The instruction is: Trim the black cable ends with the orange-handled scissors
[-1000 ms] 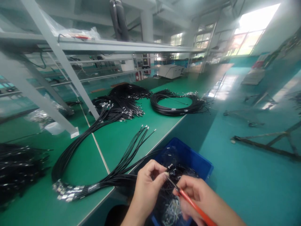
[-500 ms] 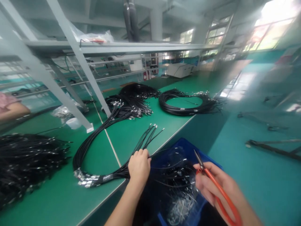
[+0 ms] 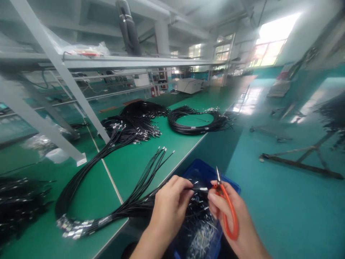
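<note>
Head view: your left hand [image 3: 172, 198] pinches a white-tipped cable [image 3: 203, 189], seemingly to steady it. Your right hand [image 3: 226, 203] curls round orange-handled snips [image 3: 233, 216], tips upward, probably for clearance.

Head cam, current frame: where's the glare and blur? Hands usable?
Head view: window blown out, haze around it; head view: bright reflections on the floor; head view: smearing toward the right edge, cable pile at lower left soft; head view: left hand, right hand and orange-handled tool reasonably clear.
</note>
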Motion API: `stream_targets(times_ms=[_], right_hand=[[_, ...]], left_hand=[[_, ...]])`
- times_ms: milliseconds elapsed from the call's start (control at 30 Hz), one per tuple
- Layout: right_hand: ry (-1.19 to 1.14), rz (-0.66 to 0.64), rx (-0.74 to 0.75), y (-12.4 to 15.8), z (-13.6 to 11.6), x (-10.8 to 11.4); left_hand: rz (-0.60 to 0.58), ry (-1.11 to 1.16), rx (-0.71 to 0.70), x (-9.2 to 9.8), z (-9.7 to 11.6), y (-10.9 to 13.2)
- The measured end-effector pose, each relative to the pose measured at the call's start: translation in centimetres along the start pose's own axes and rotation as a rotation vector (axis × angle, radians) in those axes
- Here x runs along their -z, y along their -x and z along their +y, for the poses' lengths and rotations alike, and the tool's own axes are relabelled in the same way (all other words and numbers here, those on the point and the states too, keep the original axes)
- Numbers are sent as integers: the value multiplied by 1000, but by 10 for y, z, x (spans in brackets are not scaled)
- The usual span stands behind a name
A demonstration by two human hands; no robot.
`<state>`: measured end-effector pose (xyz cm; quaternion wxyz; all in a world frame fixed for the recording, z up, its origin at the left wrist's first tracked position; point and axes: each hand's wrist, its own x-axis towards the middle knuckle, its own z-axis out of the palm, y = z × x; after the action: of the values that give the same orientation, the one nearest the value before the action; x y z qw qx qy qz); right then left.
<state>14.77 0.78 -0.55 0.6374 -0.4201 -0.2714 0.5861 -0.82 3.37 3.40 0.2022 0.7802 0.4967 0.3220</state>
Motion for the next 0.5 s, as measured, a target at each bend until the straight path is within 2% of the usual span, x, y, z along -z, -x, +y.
stream_targets(times_ms=[67, 133, 300, 400, 500], right_hand=[[25, 20, 3, 1, 2, 0], [32, 33, 16, 3, 3, -1], [-64, 16, 70, 8, 6, -10], [-96, 2, 65, 9, 7, -16], [-92, 5, 52, 10, 7, -20]], left_hand=[[42, -85, -90, -6, 12, 6], [78, -121, -92, -10, 16, 13], [-6, 192, 121, -16, 10, 23], [-7, 336, 183, -18, 8, 24], [-16, 383, 210, -18, 8, 24]])
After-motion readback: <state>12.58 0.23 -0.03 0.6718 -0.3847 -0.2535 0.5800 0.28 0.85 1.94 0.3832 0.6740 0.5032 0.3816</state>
